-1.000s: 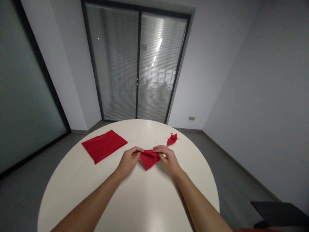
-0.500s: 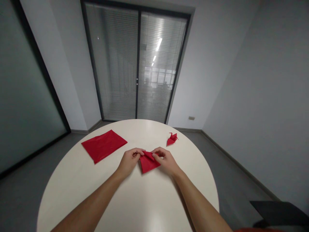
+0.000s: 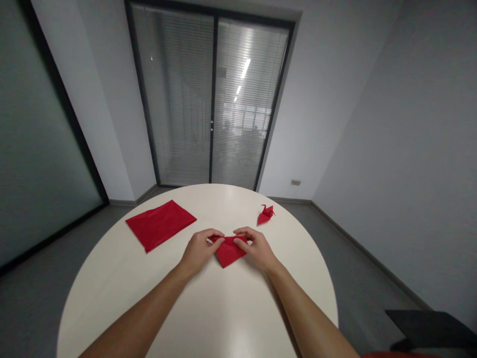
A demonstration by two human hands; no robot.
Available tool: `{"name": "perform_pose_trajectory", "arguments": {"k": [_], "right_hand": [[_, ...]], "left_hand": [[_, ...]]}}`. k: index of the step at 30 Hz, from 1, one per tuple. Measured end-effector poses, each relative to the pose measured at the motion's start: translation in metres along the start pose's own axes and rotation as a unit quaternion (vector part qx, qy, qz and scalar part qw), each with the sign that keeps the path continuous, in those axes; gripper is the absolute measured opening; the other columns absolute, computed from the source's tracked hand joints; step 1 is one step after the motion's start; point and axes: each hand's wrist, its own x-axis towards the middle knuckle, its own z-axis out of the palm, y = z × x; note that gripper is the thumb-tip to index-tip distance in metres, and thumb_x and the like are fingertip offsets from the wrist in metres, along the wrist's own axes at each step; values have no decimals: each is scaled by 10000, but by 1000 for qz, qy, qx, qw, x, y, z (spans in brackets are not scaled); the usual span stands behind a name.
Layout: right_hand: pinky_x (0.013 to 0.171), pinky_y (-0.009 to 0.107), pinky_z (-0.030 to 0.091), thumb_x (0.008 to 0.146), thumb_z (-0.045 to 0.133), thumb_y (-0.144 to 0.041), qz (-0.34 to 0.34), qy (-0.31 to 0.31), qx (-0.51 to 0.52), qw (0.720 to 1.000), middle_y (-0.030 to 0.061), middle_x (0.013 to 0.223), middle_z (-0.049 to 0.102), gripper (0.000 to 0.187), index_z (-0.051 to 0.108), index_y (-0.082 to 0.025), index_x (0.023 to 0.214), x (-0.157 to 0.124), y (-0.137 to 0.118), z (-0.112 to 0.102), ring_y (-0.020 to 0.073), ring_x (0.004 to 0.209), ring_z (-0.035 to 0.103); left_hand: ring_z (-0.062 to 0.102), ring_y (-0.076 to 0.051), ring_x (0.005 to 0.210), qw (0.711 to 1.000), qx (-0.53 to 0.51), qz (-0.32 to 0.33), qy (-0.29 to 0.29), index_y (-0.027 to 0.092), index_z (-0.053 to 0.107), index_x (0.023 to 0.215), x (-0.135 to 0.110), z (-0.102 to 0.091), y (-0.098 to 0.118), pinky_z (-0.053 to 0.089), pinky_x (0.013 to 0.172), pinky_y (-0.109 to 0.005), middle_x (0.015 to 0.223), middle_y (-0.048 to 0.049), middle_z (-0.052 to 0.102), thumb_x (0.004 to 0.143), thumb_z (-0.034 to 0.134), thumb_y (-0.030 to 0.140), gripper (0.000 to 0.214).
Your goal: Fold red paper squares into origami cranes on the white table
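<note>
A small folded red paper [image 3: 228,253] lies on the round white table [image 3: 208,308] between my two hands. My left hand [image 3: 199,250] pinches its left upper corner with thumb and fingers closed. My right hand [image 3: 256,247] pinches the right upper corner the same way. The paper's lower point faces me, and its top edge is partly hidden by my fingers.
A stack of flat red paper sheets [image 3: 160,223] lies at the table's back left. A finished red paper crane [image 3: 265,214] stands at the back right. Glass doors with blinds [image 3: 212,99] are behind the table. A dark object [image 3: 432,328] sits at the lower right.
My hands have moved closer together and the red paper between them has become narrower and more compact. The sheets and the crane have not moved.
</note>
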Motion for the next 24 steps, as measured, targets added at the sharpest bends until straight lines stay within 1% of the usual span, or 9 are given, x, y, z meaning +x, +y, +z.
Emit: {"name": "perform_pose_trajectory", "arguments": {"k": [3,5,7,10,12,14,16,19,24], "right_hand": [[785,347,506,861,706,-408,18,15,16,1000,82,940,764,283,734,-180,1025,1,3,0,224,867,694],[777,343,505,870,689,-420,21,9,34,999,86,933,763,271,739,-173,968,2,4,0,224,861,691],[779,336,499,887,667,-416,13,-8,40,999,78,924,758,261,740,-175,959,2,5,-1,217,860,683],[771,323,486,909,648,-430,7,-20,48,999,67,932,746,279,736,-182,1002,2,7,-4,202,859,669],[729,309,478,910,652,-455,15,-28,70,997,56,900,734,323,722,-183,1070,3,9,-5,189,817,661],[677,295,467,879,696,-474,31,-31,93,995,42,846,725,370,704,-180,1104,3,13,-6,179,753,654],[656,290,462,821,762,-481,49,-16,112,992,42,814,727,390,699,-168,1047,4,17,-7,175,716,654],[674,296,469,786,793,-484,66,-3,132,989,53,819,739,401,692,-159,996,5,23,-8,176,715,661],[696,297,460,837,739,-471,58,-23,124,990,36,830,721,424,687,-151,1110,5,25,-8,161,728,644]], "left_hand": [[698,-202,851,1000,-8,0,6,201,767,910,0,0,1,523,734,-285,937,-51,774,856,646,301,166],[696,-204,852,1000,-6,-7,2,198,770,930,0,0,3,516,731,-284,953,-56,776,858,639,304,184],[690,-204,834,1000,3,-14,-15,197,775,942,0,0,4,505,725,-286,944,-56,777,866,630,317,203],[679,-207,799,999,9,-27,-43,185,778,908,0,0,2,490,735,-293,871,-56,773,870,624,343,224],[674,-213,767,997,-2,-45,-70,168,776,873,1,0,-1,483,723,-297,815,-60,766,861,624,357,243],[676,-218,755,992,-21,-64,-103,152,777,849,0,0,-4,478,714,-300,806,-71,771,854,619,369,268],[680,-221,753,987,-42,-82,-132,139,781,838,0,1,-7,472,709,-301,821,-85,779,853,608,375,294],[677,-218,733,983,-51,-103,-146,121,791,862,-1,2,-10,461,684,-295,817,-93,781,841,610,378,315],[704,-240,800,982,-31,-94,-158,146,805,904,-3,-3,-8,476,710,-301,880,-82,798,854,599,396,328]]}}
